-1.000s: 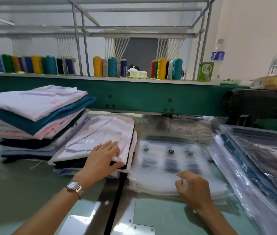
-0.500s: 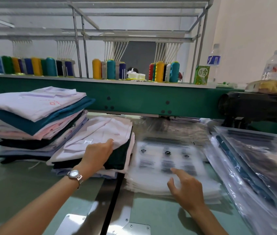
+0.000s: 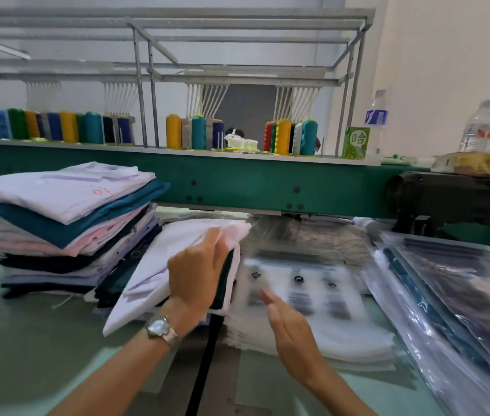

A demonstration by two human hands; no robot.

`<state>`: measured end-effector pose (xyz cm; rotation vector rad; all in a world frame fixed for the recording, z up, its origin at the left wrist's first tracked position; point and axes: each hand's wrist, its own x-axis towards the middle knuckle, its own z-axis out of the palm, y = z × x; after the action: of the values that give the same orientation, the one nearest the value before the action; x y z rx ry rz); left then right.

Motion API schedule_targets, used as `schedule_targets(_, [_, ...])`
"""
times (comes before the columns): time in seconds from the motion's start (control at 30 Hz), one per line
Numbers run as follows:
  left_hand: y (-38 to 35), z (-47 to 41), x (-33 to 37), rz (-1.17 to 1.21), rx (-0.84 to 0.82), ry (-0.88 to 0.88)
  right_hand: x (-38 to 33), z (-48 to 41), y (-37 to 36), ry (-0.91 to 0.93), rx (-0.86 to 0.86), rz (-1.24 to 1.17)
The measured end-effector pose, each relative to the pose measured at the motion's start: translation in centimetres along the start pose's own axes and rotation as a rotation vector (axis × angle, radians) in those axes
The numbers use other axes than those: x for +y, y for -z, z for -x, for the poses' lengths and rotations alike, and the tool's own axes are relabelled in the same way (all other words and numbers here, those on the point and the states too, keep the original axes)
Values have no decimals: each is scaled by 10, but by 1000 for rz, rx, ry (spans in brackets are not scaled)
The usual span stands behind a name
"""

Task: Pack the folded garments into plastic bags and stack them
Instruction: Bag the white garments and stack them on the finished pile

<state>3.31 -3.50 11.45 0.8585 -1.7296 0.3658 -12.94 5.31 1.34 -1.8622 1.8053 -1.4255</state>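
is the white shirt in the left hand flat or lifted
Lifted: the left hand grips the white shirt by its right edge, tilting it off the pile.

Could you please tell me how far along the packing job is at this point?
Done: several bagged garments lie stacked at the right. In hand: the left hand grips a folded white garment, tilted up; the right hand hovers open over the empty plastic bags. Left: the tall pile of folded garments sits unbagged.

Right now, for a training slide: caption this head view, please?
Left hand grips a folded white garment, tilted up from its pile; right hand hovers over plastic bags.
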Motion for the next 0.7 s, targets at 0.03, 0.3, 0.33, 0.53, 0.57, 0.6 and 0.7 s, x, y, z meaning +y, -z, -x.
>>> schedule_targets(0.03, [4, 5, 8, 6, -13, -25, -9, -8, -3, -118, -17, -224])
schedule_targets(0.3, [18, 66, 33, 76, -105, -165, -38, -74, 14, -682, -212, -745])
schedule_targets(0.33, [19, 74, 33, 98, -111, -155, -39, -76, 14, -696, -220, -744])
schedule_targets(0.53, [29, 88, 17, 187, -409, -354, -32, -80, 0, -654, -216, -626])
schedule_targets(0.57, [31, 86, 8, 176, -440, -344, -30, -78, -2, -628, -217, -608])
schedule_targets(0.6, [32, 83, -3, 175, -439, -275, -29, -75, -3, -614, -209, -625])
schedule_targets(0.7, [34, 74, -53, 79, -328, 115, -27, -70, -5, -610, -141, -653])
